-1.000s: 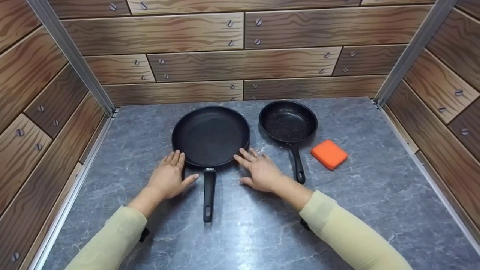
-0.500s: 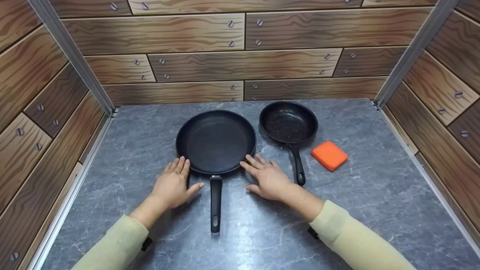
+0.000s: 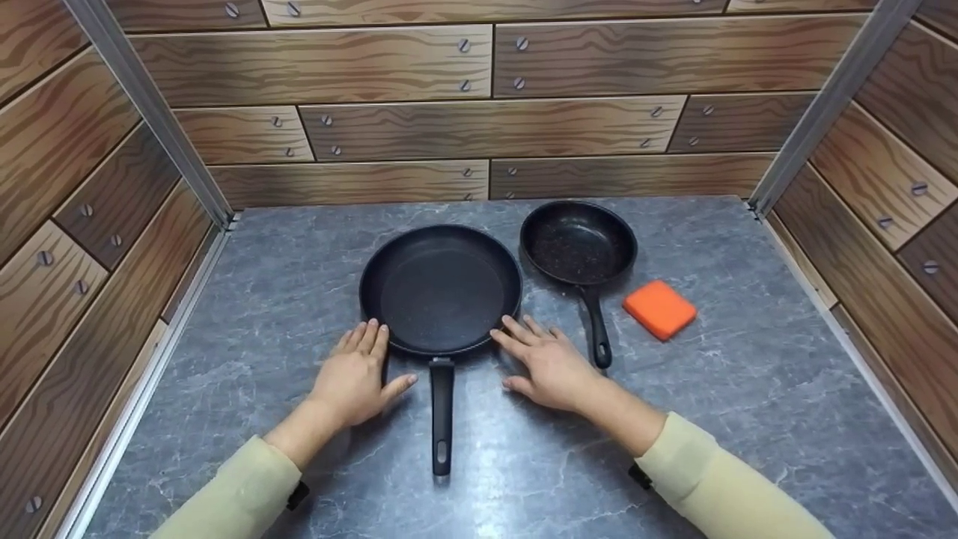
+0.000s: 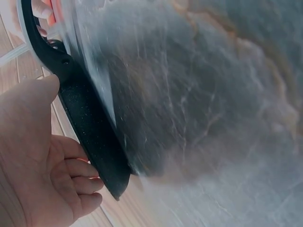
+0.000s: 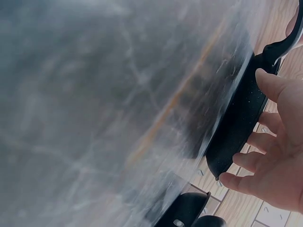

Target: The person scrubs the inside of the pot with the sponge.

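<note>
In the head view, the large pan (image 3: pixel 441 292) lies around the middle of the desk (image 3: pixel 284 262), its handle (image 3: pixel 442 419) pointing at the near edge. The left hand (image 3: pixel 352 382) and right hand (image 3: pixel 557 370) flank the handle, fingertips at the near-left and near-right of the rim. Both sets of fingers are relaxed and extended, curled round nothing. Over the last second the large pan has come closer to the near edge and a little toward the right edge, the hands moving with it. The small pan (image 3: pixel 576 247) by the far edge and the orange block (image 3: pixel 660 310), between that pan's handle and the right edge, have kept their places. This looks like sliding rather than lifting, and it brings the two pans closer together.

In the left wrist view, the left thumb lies by the handle's base and the loosely bent fingers appear to touch the large pan's side.

In the right wrist view, the right hand's spread fingers reach along the opposite side, apparently pressing without gripping.
</note>
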`<state>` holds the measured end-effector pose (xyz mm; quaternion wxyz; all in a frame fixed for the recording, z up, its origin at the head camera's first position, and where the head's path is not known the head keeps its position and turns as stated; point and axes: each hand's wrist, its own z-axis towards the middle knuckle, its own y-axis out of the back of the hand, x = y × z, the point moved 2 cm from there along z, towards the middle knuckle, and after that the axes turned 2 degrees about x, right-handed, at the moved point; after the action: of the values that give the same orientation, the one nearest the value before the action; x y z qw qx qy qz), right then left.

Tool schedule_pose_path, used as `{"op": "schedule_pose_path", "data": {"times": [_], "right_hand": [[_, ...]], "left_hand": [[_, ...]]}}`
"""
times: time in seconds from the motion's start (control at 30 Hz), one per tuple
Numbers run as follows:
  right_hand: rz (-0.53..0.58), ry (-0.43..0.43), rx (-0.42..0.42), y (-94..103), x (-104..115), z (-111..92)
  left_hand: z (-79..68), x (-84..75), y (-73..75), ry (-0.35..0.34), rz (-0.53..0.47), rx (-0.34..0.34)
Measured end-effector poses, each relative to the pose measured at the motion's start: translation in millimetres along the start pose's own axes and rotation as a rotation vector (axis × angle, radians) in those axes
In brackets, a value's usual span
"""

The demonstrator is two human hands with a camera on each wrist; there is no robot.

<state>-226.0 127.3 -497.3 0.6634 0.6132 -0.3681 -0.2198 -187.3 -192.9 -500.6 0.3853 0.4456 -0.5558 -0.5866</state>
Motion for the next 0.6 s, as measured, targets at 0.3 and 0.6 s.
{"op": "schedule_pose_path", "data": {"times": [0.3, 0.6], "right_hand": [[-0.003, -0.011, 0.005, -0.5, 0, -12], [-0.015, -0.007, -0.005, -1.1, 0, -17]], "left_hand": [[-6.2, -8.3, -0.7, -0.005, -0.008, 0.003], [-9.4, -12.2, -1.6, -0.022, -0.006, -0.029]]}}
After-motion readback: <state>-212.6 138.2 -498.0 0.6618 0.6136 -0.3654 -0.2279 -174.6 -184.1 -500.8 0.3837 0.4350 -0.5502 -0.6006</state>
